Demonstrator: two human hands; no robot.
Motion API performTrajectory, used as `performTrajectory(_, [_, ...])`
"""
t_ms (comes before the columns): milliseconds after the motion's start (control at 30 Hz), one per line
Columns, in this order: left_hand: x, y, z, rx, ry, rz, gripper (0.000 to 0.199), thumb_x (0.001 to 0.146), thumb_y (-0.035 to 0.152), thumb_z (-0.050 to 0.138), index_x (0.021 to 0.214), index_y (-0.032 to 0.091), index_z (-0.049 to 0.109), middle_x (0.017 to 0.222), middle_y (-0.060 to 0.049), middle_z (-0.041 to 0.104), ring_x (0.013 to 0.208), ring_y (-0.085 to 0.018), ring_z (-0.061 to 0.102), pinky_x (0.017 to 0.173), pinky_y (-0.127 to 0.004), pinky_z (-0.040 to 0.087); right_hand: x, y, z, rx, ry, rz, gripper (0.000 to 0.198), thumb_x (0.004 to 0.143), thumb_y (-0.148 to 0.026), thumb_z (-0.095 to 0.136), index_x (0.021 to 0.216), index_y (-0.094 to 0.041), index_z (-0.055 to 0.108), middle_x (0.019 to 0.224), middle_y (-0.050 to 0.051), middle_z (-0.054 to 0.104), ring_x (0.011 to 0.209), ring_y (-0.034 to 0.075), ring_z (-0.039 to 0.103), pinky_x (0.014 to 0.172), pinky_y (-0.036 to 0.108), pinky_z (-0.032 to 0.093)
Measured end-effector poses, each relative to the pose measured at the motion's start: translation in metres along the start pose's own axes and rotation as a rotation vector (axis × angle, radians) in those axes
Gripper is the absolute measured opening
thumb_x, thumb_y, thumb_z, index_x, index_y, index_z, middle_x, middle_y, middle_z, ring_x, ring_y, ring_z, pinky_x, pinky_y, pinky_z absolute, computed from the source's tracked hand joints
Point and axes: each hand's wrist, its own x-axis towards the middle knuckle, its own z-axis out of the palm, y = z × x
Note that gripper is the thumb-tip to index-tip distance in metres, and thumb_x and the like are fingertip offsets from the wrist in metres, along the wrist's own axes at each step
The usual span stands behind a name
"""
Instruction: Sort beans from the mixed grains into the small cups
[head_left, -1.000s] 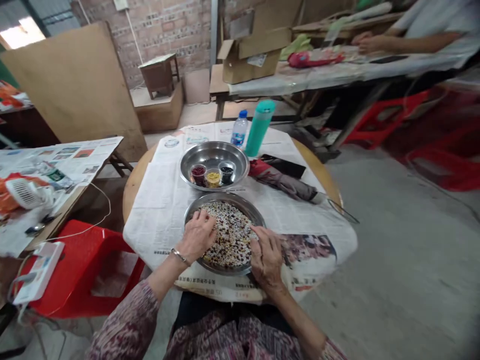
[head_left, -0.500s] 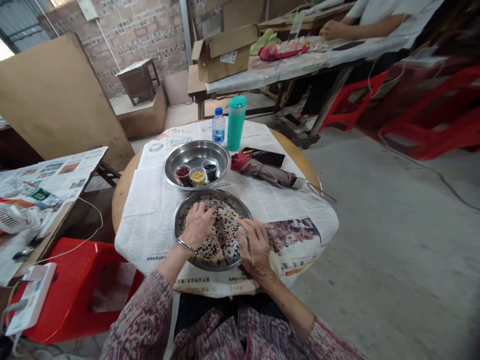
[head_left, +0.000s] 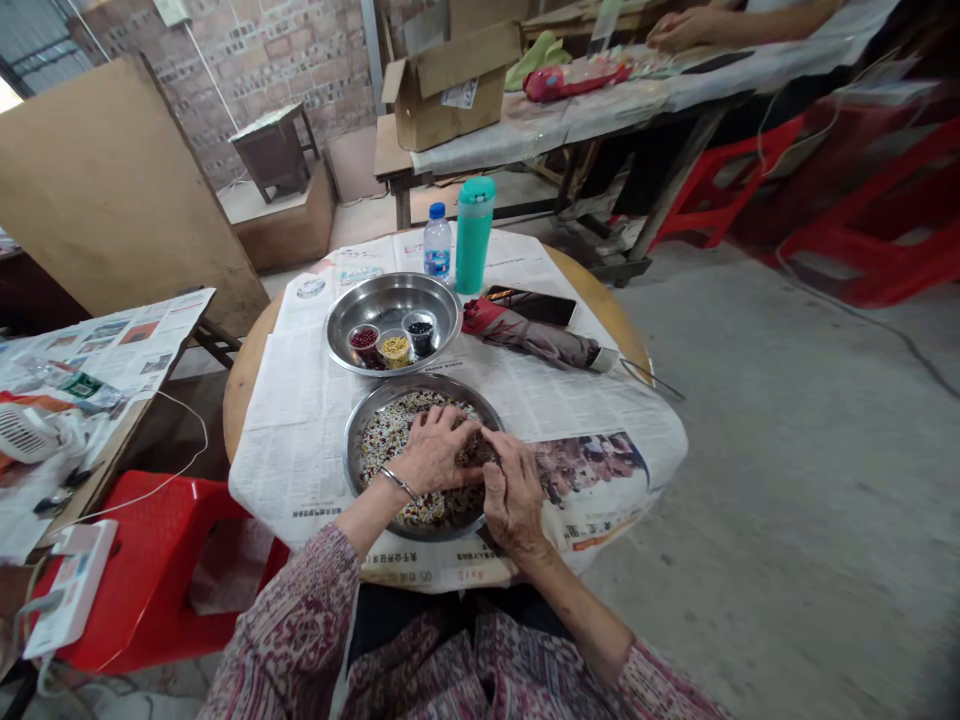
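Observation:
A steel bowl of mixed beans and grains, white, yellow and dark, sits at the near side of the round table. Over the right half of the mix lies my left hand, a bangle at its wrist, its fingers stretched out and touching the grains. My right hand rests at the bowl's right rim, fingers extended and thumb apart. The two hands' fingertips nearly meet. Just behind, a second steel bowl holds clear cups of red beans, yellow beans and black beans.
Newspaper covers the round table. Beyond the bowls stand a water bottle and a teal tumbler. A folded umbrella and a phone lie to the right. A red stool holds a power strip. Another person's hands show far right.
My left hand has moved rightward across the grains towards my right hand, exposing grains on the bowl's left side. My right hand stays at the right rim. The view has shifted slightly.

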Motion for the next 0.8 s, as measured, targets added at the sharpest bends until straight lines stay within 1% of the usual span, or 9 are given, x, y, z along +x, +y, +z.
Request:
performTrajectory(133, [-0.008,0.001,-0.004,0.038,-0.117,0.144,0.029,0.081,0.035,0.063,0.107,0.023,0.063,0.114,-0.006,0.058,0.106,-0.025,0.051,0.090,-0.041,0.043,0.000,0.000,0.000,-0.012,-0.003,-0.005,0.041,0.097,-0.024,0.038,0.136,-0.021,0.048,0.121,0.013,0.059,0.115,0.025,0.052,0.099,0.048,0.044])
performTrajectory(233, [-0.024,-0.008,-0.012,0.102,-0.146,0.101,0.013,0.087,0.020,0.053,0.093,0.021,0.064,0.099,-0.005,0.060,0.099,-0.023,0.054,0.088,-0.038,0.044,0.001,-0.001,0.000,-0.023,0.001,-0.005,0.040,0.096,-0.023,0.039,0.135,-0.021,0.048,0.119,0.013,0.060,0.113,0.025,0.053,0.099,0.047,0.044])
performTrajectory(300, [-0.038,-0.015,-0.019,0.134,-0.085,-0.025,0.014,0.088,0.016,0.049,0.093,0.020,0.062,0.101,-0.006,0.060,0.100,-0.022,0.053,0.088,-0.038,0.045,0.001,-0.001,0.000,-0.027,0.001,-0.009,0.041,0.096,-0.023,0.039,0.136,-0.021,0.048,0.117,0.012,0.061,0.112,0.025,0.054,0.098,0.047,0.044])
performTrajectory(433, [-0.065,-0.024,-0.031,0.104,0.047,-0.388,0.013,0.088,0.021,0.054,0.100,0.020,0.058,0.115,-0.008,0.054,0.108,-0.023,0.052,0.087,-0.034,0.049,0.000,-0.001,0.000,-0.040,-0.003,-0.015,0.041,0.096,-0.023,0.040,0.136,-0.022,0.049,0.117,0.012,0.061,0.112,0.025,0.054,0.098,0.047,0.044])
performTrajectory(500, [-0.073,-0.022,-0.035,0.061,0.016,-0.531,0.026,0.087,0.034,0.061,0.108,0.020,0.055,0.117,-0.009,0.052,0.110,-0.024,0.053,0.085,-0.035,0.051,0.000,-0.001,0.000,-0.042,-0.005,-0.014,0.040,0.096,-0.023,0.040,0.135,-0.021,0.049,0.117,0.012,0.061,0.112,0.025,0.054,0.098,0.048,0.044])
performTrajectory(567, [-0.076,-0.018,-0.034,-0.006,-0.071,-0.590,0.049,0.080,0.046,0.070,0.117,0.020,0.051,0.118,-0.010,0.051,0.107,-0.026,0.057,0.083,-0.036,0.053,-0.001,0.000,0.001,-0.042,-0.007,-0.020,0.040,0.096,-0.023,0.039,0.135,-0.021,0.049,0.118,0.012,0.061,0.112,0.025,0.053,0.099,0.048,0.044])
performTrajectory(633, [-0.073,-0.013,-0.029,-0.087,-0.139,-0.566,0.059,0.074,0.045,0.076,0.121,0.021,0.049,0.118,-0.009,0.051,0.103,-0.025,0.060,0.085,-0.036,0.053,-0.002,0.001,0.001,-0.044,-0.011,-0.027,0.040,0.096,-0.023,0.039,0.135,-0.021,0.049,0.118,0.012,0.061,0.112,0.025,0.053,0.099,0.048,0.044])
performTrajectory(700, [-0.064,-0.007,-0.019,-0.160,-0.131,-0.499,0.048,0.078,0.033,0.073,0.119,0.022,0.052,0.116,-0.007,0.054,0.101,-0.022,0.061,0.088,-0.034,0.052,-0.002,0.001,0.002,-0.046,-0.013,-0.029,0.040,0.096,-0.024,0.039,0.135,-0.021,0.049,0.118,0.012,0.061,0.112,0.025,0.054,0.099,0.048,0.044])
performTrajectory(800, [-0.041,-0.003,-0.002,-0.276,-0.027,-0.355,0.027,0.086,0.014,0.059,0.111,0.022,0.057,0.109,-0.004,0.060,0.103,-0.019,0.060,0.095,-0.033,0.050,-0.002,0.001,0.002,-0.042,-0.008,-0.030,0.039,0.096,-0.024,0.039,0.134,-0.021,0.050,0.117,0.012,0.062,0.112,0.025,0.054,0.098,0.047,0.044])
